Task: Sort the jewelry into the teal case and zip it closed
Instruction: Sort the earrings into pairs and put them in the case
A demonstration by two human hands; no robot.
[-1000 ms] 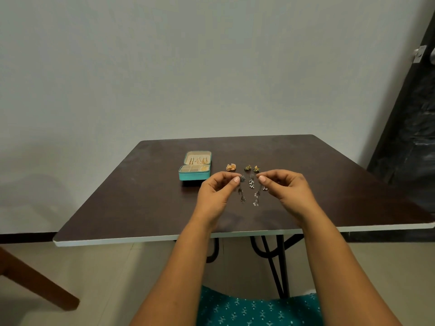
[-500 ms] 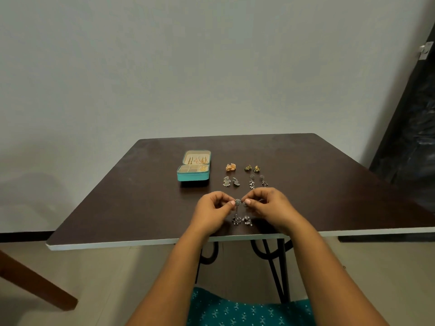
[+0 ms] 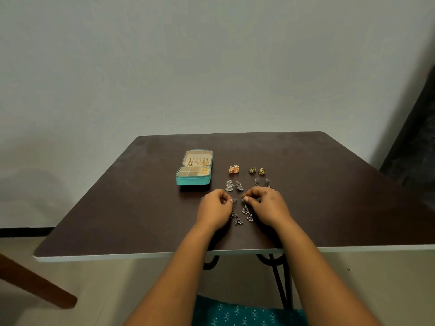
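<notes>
1. Since the frame half a second back, our hands have eased apart a little and the two long dangly earrings now sit with a clear gap between them; everything else on the dark table (image 3: 329,208) looks unmoved.
2. Grip check: our left hand (image 3: 215,209) pinches the round stud top of the left dangle earring (image 3: 235,214), and our right hand (image 3: 268,205) pinches the top of the right dangle earring (image 3: 247,211). Fingers curled in tight on both, nothing else held.
3. Handling guess: these look featherlight and floppy, a thin chain with little bead clusters hanging off. We'd say they tangle and snag easily, so taking them by the stud top seems the sane spot, not the beads.
4. Orientation: each earring's long axis runs roughly away-to-near, stud end pointing toward the far edge, bead clusters trailing toward us. Whether the beads lie on the table or hang just above it, we can't tell.
5. Where they need to go: the teal case (image 3: 194,177) sits open, up and to the left, well apart from our hands, lid back with gold pieces inside already.
6. Still waiting: orange earrings (image 3: 234,169), small gold studs (image 3: 256,171), silver fan earrings (image 3: 233,186), and another dark pair (image 3: 261,183) just behind our right hand.
</notes>
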